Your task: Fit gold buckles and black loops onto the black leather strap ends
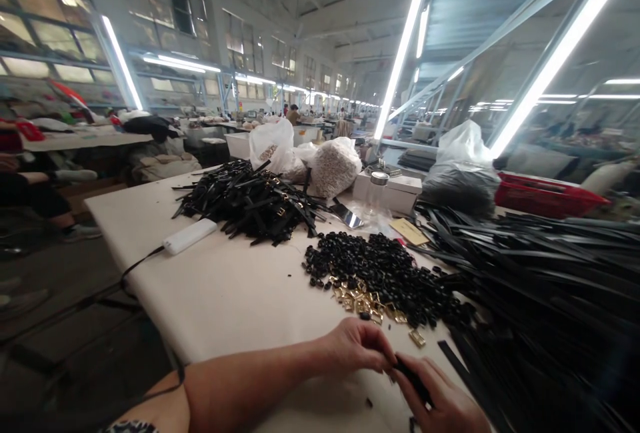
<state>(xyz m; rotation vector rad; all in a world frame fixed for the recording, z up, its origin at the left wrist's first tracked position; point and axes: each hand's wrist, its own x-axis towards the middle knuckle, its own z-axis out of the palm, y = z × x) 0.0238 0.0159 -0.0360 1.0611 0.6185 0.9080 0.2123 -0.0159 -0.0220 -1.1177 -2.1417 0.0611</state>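
Observation:
In the head view, my right hand [447, 396] is closed around a narrow black strap [414, 379] above the table's near edge. My left hand [353, 347] pinches at the strap's far end, the fingertips of both hands almost meeting there. What exactly lies between the left fingertips is partly hidden. Just beyond the hands are gold buckles [360, 301], with one loose buckle [417, 337] nearer my right hand. Behind them spreads a heap of small black loops [370, 259].
Long black strips [540, 266] cover the right side of the pale table [225, 299]. A pile of buckled straps [250, 203], a white power strip [190, 236], a phone [347, 213], a glass jar [379, 193] and filled plastic bags [335, 166] lie farther back. A person's legs [45, 199] show at left.

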